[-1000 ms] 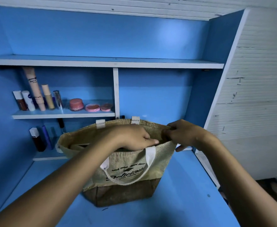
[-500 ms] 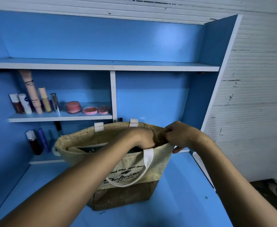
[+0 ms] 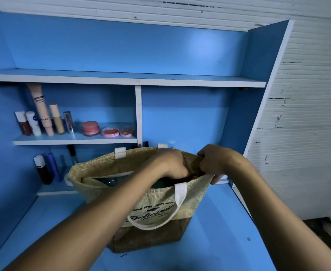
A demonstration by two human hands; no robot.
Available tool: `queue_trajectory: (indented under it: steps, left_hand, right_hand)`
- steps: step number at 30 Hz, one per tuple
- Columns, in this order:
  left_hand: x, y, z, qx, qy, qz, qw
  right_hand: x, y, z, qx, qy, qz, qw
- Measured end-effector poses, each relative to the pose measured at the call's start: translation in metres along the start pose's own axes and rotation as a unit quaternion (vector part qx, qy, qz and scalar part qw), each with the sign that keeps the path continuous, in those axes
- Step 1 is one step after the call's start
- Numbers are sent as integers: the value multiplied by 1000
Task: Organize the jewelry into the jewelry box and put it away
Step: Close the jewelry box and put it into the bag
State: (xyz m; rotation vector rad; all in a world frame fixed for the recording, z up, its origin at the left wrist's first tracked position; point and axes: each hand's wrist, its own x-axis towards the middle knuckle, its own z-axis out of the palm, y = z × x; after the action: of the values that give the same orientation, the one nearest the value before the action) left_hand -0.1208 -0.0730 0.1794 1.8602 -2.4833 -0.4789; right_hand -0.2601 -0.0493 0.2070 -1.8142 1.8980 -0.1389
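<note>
A jute bag (image 3: 141,194) is stood on the blue surface (image 3: 219,241), its mouth held open. The bag's right rim is pinched by the right hand (image 3: 217,163). The left hand (image 3: 170,165) is plunged downward inside; its fingers are hidden, so its grasp cannot be told. No jewelry box is identifiable; dark contents (image 3: 160,182) lie directly below that hand.

One head-worn wide-angle view, looking forward and down from above the forearms, close over the blue surface (image 3: 219,222), facing the shelf (image 3: 121,80) unit straight ahead
</note>
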Motion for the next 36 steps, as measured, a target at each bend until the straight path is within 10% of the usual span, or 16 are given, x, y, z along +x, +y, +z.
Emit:
queue_trajectory:
  steps: [36]
  left_hand:
    - [-111,-129,-57,12,76,-215,974]
  right_hand:
    - [-4,12,-1,53,-4,1,999]
